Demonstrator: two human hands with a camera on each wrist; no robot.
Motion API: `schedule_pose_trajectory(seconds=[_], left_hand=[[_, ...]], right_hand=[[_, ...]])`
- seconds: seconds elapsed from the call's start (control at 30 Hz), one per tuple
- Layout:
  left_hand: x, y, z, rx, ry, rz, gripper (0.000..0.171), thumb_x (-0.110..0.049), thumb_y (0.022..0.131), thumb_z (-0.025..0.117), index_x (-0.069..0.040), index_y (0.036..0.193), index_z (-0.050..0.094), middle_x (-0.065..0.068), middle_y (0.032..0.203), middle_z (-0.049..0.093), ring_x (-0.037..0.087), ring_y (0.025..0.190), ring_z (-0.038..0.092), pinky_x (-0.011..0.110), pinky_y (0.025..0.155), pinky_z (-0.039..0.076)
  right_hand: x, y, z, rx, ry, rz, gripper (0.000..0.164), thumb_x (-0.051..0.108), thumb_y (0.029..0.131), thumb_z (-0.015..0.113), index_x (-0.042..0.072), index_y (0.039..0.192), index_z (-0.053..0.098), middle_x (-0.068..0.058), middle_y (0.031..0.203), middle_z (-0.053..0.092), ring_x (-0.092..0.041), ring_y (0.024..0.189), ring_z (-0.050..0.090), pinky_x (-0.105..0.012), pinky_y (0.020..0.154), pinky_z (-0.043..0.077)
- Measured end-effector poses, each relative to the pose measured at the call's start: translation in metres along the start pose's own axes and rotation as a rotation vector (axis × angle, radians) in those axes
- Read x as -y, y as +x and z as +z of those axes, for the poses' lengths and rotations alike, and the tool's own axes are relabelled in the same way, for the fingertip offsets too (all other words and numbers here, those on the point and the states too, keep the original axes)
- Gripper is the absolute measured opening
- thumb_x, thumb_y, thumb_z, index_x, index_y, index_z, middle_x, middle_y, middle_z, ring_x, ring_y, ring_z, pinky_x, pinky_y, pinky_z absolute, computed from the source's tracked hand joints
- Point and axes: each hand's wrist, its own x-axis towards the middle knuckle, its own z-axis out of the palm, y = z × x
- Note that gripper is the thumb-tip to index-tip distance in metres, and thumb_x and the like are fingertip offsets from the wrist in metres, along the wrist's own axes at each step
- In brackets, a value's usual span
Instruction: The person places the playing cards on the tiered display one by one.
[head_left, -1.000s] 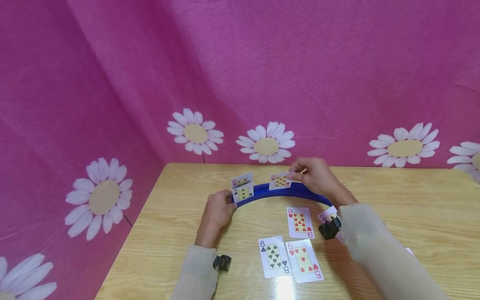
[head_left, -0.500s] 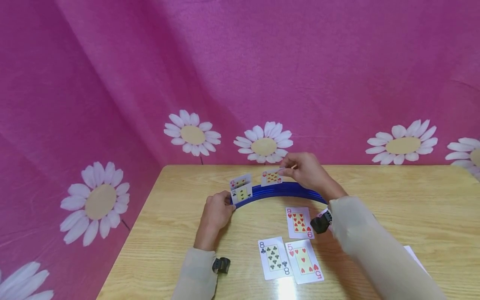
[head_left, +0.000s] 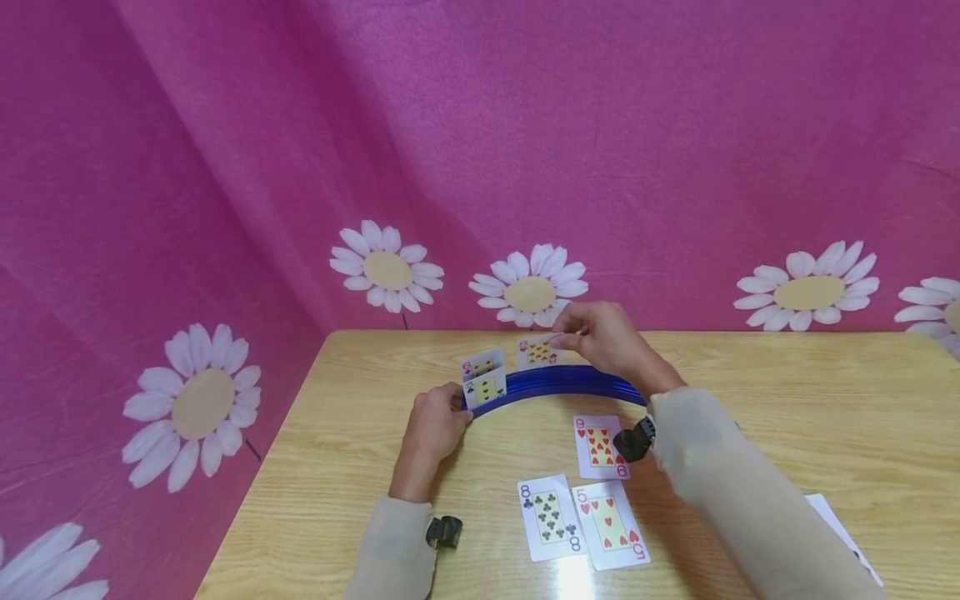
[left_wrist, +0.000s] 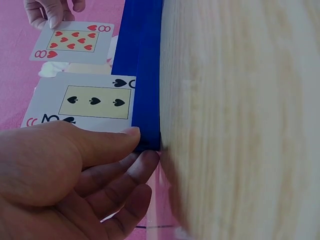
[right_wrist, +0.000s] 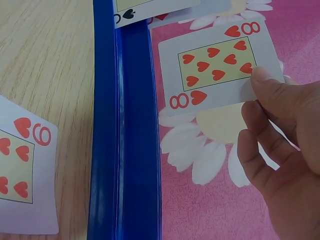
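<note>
While the left hand (head_left: 437,422) grips the rack's end (left_wrist: 148,114), the right hand (head_left: 604,340) holds a card (right_wrist: 212,70) clear.

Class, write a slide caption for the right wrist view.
Right hand pinches the eight of hearts near the blue card rack.

From here I see the curved blue plastic rack (head_left: 557,381) far on the pale wooden table (head_left: 315,517), the white rectangular three of spades (head_left: 486,388) in its left end and the white rectangular eight of hearts (head_left: 537,352) right of that. Nearer lies the white rectangular nine of hearts (head_left: 597,446).
</note>
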Motion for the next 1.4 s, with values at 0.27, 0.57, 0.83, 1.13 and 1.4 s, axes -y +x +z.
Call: schedule_pose_trajectory(seconds=[0.27, 0.57, 0.83, 1.13, 1.4], left_hand=[[-0.0017, 0.0002, 0.0002, 0.007, -0.003, -0.016, 0.031, -0.001, 0.088, 0.074, 0.004, 0.118, 0.068, 0.013, 0.098, 0.07, 0.022, 0.091, 0.065, 0.039, 0.085, 0.054], [-0.0012, 0.0016, 0.0003, 0.005, 0.009, 0.0, 0.031, -0.001, 0.087, 0.075, 0.003, 0.117, 0.069, 0.012, 0.096, 0.071, 0.021, 0.089, 0.066, 0.039, 0.083, 0.054], [-0.0025, 0.0013, -0.0001, 0.015, 0.014, -0.026, 0.032, -0.002, 0.089, 0.074, 0.004, 0.12, 0.068, 0.014, 0.1, 0.071, 0.022, 0.092, 0.066, 0.04, 0.086, 0.053], [-0.0013, 0.0026, 0.0008, 0.024, 0.014, -0.052, 0.032, -0.002, 0.089, 0.074, 0.003, 0.121, 0.067, 0.013, 0.102, 0.07, 0.022, 0.094, 0.065, 0.04, 0.087, 0.053], [0.0001, 0.0025, 0.0003, 0.02, 0.018, -0.027, 0.033, -0.002, 0.088, 0.075, 0.004, 0.12, 0.067, 0.014, 0.1, 0.07, 0.022, 0.092, 0.065, 0.04, 0.086, 0.053]], right_hand=[[-0.0019, 0.0006, 0.0031, 0.023, 0.02, 0.005, 0.009, 0.007, 0.089, 0.076, 0.011, 0.083, 0.071, 0.0, 0.083, 0.07, -0.021, 0.081, 0.062, -0.042, 0.074, 0.053], [-0.0022, 0.0023, 0.004, 0.019, 0.012, 0.017, 0.01, 0.006, 0.089, 0.076, 0.012, 0.083, 0.071, 0.0, 0.083, 0.069, -0.022, 0.08, 0.06, -0.04, 0.072, 0.051], [-0.0039, 0.0032, 0.0054, 0.02, 0.01, 0.018, 0.01, 0.006, 0.089, 0.076, 0.012, 0.083, 0.071, 0.0, 0.083, 0.069, -0.022, 0.081, 0.061, -0.039, 0.071, 0.051], [-0.0012, 0.0044, 0.0056, 0.041, 0.006, 0.018, 0.011, 0.006, 0.09, 0.075, 0.013, 0.083, 0.07, 0.0, 0.084, 0.068, -0.023, 0.079, 0.058, -0.038, 0.069, 0.049], [-0.0028, 0.0071, 0.008, 0.058, -0.007, -0.02, 0.009, 0.006, 0.089, 0.076, 0.011, 0.083, 0.07, 0.001, 0.081, 0.069, -0.02, 0.075, 0.059, -0.037, 0.067, 0.049]])
